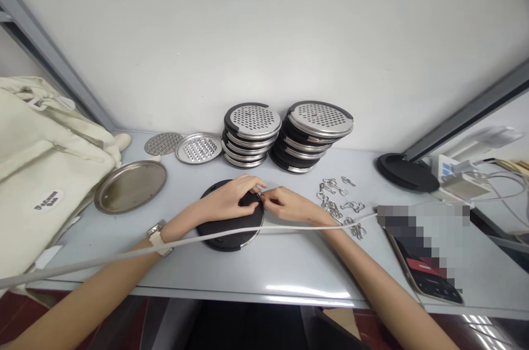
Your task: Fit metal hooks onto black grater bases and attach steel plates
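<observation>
A round black disc (231, 231) with a thin shiny metal edge lies on the table in front of me. My left hand (231, 195) is over its upper part, thumb on the black face and curved fingers around the far right rim. Fingertips of my right hand (289, 205) pinch a small metal clip (259, 194) at that rim; the fingers partly hide it. Loose metal clips (330, 208) lie scattered to the right of my right hand.
Two stacks of grater discs, a left (252, 135) and a right one (312, 135), stand by the wall. Flat metal discs (131, 187) and a cream bag (49, 173) are leftward. A phone (430, 278) and black discs (407, 173) lie right. A white cable (185, 241) crosses in front.
</observation>
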`<state>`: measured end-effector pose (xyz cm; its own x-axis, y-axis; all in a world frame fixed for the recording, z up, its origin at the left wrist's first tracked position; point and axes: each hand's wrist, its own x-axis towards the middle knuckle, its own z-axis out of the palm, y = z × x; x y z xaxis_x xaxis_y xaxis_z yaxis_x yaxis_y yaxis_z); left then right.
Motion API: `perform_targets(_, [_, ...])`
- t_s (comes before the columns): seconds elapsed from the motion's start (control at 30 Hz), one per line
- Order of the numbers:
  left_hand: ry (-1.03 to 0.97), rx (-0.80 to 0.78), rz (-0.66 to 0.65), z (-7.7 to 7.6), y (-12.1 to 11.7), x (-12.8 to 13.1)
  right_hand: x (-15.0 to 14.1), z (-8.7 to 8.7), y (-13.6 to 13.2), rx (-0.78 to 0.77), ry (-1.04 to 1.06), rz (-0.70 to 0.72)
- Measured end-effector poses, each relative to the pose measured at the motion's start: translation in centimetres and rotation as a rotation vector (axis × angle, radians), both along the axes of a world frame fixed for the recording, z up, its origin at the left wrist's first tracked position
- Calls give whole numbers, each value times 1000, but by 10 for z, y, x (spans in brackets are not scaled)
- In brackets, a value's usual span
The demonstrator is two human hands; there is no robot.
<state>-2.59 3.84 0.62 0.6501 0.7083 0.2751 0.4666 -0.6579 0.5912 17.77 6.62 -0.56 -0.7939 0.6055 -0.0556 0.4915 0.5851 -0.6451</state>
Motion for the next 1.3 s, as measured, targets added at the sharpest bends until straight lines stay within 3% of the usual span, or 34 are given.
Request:
perform_targets(0.8, [-77, -86, 17, -6, 2, -2, 0, -1, -2, -18, -12, -11])
perform_targets(1.3, [-102, -151, 25, 1, 1, -2, -1, 1, -5, -37, -26, -30])
